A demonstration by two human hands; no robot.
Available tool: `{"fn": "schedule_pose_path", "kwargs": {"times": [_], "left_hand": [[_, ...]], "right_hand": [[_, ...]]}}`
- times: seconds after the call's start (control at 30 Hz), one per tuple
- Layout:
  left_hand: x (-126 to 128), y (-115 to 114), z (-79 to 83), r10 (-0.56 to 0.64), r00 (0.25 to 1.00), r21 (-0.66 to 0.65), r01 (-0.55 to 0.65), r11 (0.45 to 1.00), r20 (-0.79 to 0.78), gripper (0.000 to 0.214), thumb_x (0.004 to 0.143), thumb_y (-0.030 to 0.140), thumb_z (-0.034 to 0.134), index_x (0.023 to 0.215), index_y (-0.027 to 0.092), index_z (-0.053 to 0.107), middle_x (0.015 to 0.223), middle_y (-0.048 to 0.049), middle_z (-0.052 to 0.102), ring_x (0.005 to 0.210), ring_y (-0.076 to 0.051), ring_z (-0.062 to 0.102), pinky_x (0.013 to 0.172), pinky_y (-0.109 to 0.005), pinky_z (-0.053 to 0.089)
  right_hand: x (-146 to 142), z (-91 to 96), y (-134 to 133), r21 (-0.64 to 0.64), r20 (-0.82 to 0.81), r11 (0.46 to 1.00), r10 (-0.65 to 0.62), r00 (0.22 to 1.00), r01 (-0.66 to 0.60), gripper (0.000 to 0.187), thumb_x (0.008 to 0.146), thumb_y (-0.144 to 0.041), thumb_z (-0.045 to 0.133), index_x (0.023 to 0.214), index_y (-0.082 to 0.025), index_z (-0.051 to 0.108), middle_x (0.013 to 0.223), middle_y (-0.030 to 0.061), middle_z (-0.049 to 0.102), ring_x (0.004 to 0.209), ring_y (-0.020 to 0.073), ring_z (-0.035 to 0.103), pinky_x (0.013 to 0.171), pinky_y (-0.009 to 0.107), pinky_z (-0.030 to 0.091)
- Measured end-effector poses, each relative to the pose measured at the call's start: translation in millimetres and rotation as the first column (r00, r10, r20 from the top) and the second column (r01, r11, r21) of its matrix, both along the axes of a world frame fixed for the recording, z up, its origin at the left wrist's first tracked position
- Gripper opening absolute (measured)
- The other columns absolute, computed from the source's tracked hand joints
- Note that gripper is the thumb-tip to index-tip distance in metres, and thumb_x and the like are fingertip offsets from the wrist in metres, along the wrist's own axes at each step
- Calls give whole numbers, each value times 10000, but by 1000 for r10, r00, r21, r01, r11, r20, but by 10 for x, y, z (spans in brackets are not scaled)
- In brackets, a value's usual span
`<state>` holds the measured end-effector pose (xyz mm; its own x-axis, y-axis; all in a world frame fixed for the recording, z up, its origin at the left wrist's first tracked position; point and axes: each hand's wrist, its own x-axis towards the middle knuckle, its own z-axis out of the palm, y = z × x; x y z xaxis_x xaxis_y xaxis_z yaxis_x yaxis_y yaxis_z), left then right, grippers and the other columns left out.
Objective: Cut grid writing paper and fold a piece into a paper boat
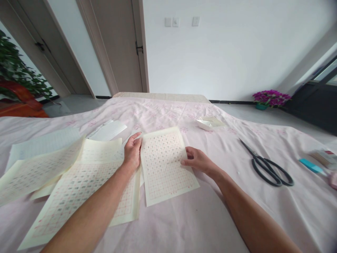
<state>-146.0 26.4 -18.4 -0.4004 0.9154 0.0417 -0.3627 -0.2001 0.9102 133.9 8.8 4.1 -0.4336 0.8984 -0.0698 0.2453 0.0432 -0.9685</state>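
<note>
A cream sheet of paper (168,165) with a red grid and rows of handwritten characters is held up over the cloth, slightly tilted. My left hand (133,149) pinches its left edge, and my right hand (197,160) grips the right edge with the thumb on top. Under my left forearm lies a larger gridded sheet (71,186), also covered in writing. Another written sheet (39,172) overlaps it at the far left, beside a pale lined sheet (44,142).
Black-handled scissors (267,167) lie on the right, a turquoise object (312,165) beyond them. A folded paper boat (209,123) sits farther back. Folded white paper (107,130) is at left. The pink floral cloth (218,211) covers the table. A door (118,45) stands behind.
</note>
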Motion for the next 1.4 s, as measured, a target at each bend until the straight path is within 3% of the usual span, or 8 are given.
{"fn": "schedule_pose_path", "kwargs": {"times": [0.17,0.27,0.4,0.53,0.67,0.97,1.23,1.4], "left_hand": [[-61,-9,172,-48,998,57,50,997,-34,645,688,362,764,1272,190,552,736,52,590,650,-96,580,634,-217,471],[-89,-39,317,-84,934,189,158,969,-347,659,732,375,751,1322,204,510,1005,-39,666,950,-177,636,859,-320,500],[-61,-138,430,225,592,366,128,922,-774,684,747,340,754,1365,244,476,1332,-96,554,1252,-258,510,1091,-454,368],[-44,-229,395,398,314,486,285,826,-862,369,894,243,591,1261,273,589,1306,-81,582,1288,-249,484,1088,-476,380],[-117,-215,310,469,154,480,484,731,-870,269,891,181,593,1126,280,681,1240,-44,662,1311,-251,479,1098,-483,375],[-51,-263,269,422,81,358,687,632,-903,215,911,204,533,1080,193,666,1111,-73,716,1156,-220,601,1006,-415,461],[-8,-521,337,338,-75,152,788,596,-938,212,913,170,515,1080,159,643,970,-73,737,857,-203,689,747,-337,532],[-78,-511,491,99,61,110,775,622,-993,246,879,210,603,1118,197,660,1013,-50,747,923,-181,690,838,-311,516]], "right_hand": [[6,1,15,264,160,929,-305,939,257,122,816,-286,561,750,-186,585,708,3,602,655,151,560,577,245,397],[66,227,-28,710,184,650,-542,820,270,171,865,-197,512,714,-184,591,764,12,592,671,127,526,594,243,361],[62,591,-227,986,109,168,-671,733,8,250,892,-72,502,958,-234,680,877,15,658,761,129,552,689,270,360],[9,665,-408,976,153,-29,-619,770,-218,259,880,-59,569,1049,-234,658,879,7,683,801,140,564,706,291,350],[92,481,-457,925,340,46,-542,768,-377,235,919,-79,531,1095,-193,638,912,27,690,850,159,566,742,311,364],[172,39,-547,721,666,571,-418,618,-391,337,942,-131,477,1260,-172,585,1171,96,655,1111,242,533,935,382,423],[60,34,-836,618,642,719,-225,733,-319,559,836,-99,523,1384,-206,524,1441,72,510,1353,281,410,1118,469,349],[196,120,-792,581,472,759,-19,881,-295,420,884,-290,576,1295,-208,612,1361,104,586,1311,272,490,1109,481,383]]}}
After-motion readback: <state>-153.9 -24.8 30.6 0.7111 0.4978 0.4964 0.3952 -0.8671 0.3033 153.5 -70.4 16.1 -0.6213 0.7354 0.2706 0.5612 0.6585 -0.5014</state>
